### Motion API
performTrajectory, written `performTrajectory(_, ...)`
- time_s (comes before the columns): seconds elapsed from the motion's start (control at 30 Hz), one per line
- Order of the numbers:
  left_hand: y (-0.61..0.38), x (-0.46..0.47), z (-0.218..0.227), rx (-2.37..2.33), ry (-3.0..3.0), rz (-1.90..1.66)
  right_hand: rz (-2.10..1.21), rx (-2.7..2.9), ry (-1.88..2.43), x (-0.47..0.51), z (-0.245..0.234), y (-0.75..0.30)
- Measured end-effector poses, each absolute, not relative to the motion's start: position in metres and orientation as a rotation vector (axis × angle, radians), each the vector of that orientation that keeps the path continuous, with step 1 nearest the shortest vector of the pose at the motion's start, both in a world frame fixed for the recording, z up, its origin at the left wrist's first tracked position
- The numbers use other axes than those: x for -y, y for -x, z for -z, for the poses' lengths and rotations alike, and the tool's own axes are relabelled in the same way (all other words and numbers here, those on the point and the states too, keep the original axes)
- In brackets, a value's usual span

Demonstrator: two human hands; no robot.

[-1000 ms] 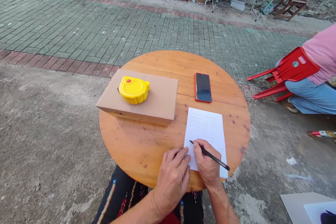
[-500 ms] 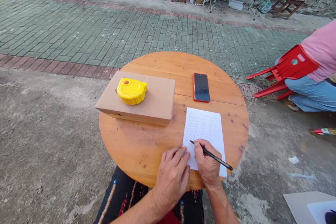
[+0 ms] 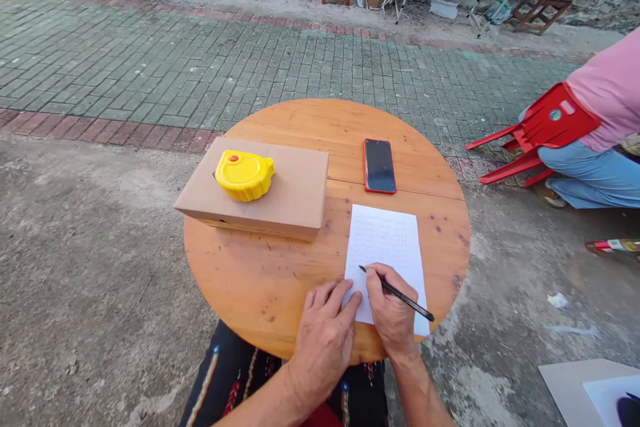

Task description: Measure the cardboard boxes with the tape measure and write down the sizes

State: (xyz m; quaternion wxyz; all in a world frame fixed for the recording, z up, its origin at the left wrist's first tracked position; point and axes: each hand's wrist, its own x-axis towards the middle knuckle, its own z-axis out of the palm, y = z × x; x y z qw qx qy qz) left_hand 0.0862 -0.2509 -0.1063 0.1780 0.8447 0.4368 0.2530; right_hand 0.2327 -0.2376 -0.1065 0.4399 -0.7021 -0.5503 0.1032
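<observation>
A white sheet of paper (image 3: 385, 233) with several rows of small handwriting lies near the front right of the round wooden table (image 3: 260, 273). Closed around a black pen (image 3: 405, 298), my right hand (image 3: 393, 310) rests on the sheet, the pen's tip at the lowest written row on the left. My left hand (image 3: 327, 323) lies palm down with fingers stretched out, its fingertips on the paper's lower left edge. Beyond the sheet is a phone (image 3: 379, 166) in a red case, screen up and dark.
At the table's left sits a cardboard box (image 3: 295, 187) with a yellow tape measure (image 3: 245, 175) on top. A person in a pink top (image 3: 610, 93) sits on a red plastic chair (image 3: 555, 120) to the right. Bottle (image 3: 615, 246) and cardboard (image 3: 565, 380) lie on the ground.
The whole view has shifted slightly, so things appear a little further left. My right hand still holds the pen at the lowest row; my left hand stays at the paper's edge.
</observation>
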Motion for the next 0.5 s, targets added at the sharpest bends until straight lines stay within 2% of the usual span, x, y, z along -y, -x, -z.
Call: performTrajectory(0.5, -0.0857, 0.2505, 0.1066, -1.226, -2.35, -0.679, -0.261, 1.403, 1.742, 0.2378, 0.1055, -0.2341)
